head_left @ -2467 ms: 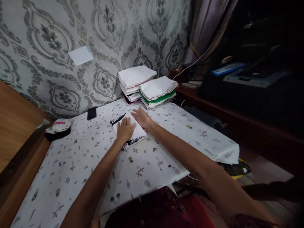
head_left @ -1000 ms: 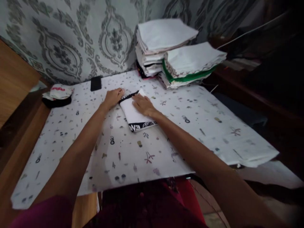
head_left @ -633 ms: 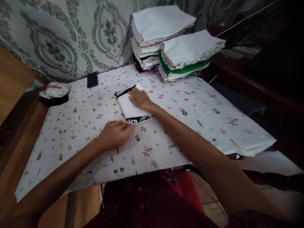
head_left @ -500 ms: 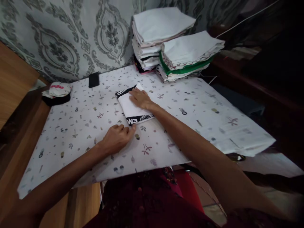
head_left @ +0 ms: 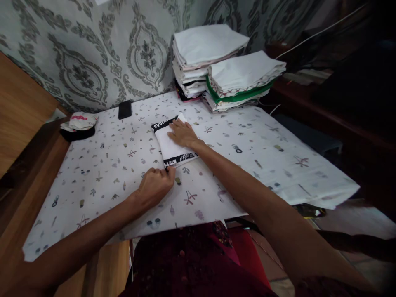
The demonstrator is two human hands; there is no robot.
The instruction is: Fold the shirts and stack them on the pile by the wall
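Observation:
A folded white cloth (head_left: pixel 168 144) with black lettered bands along its far and near edges lies on the patterned table cover (head_left: pixel 117 181). My right hand (head_left: pixel 185 134) rests flat on its right part, fingers spread. At the near left corner, my left hand (head_left: pixel 157 181) is closed, thumb and forefinger pinching the black band's corner. My palm hides part of the far band, and my right wrist covers some of the right edge.
Two stacks of folded white cloths, a taller one (head_left: pixel 210 45) and a lower one (head_left: pixel 244 74), stand at the back right. A black phone (head_left: pixel 125 109) lies at the back left. A small folded cloth pile (head_left: pixel 79 125) sits at the left edge, near a patterned curtain (head_left: pixel 105 49).
My left thumb and forefinger have closed on the cloth's near left corner, pulling it slightly out of line. My right hand stays flat on the cloth. The view has tilted up a little.

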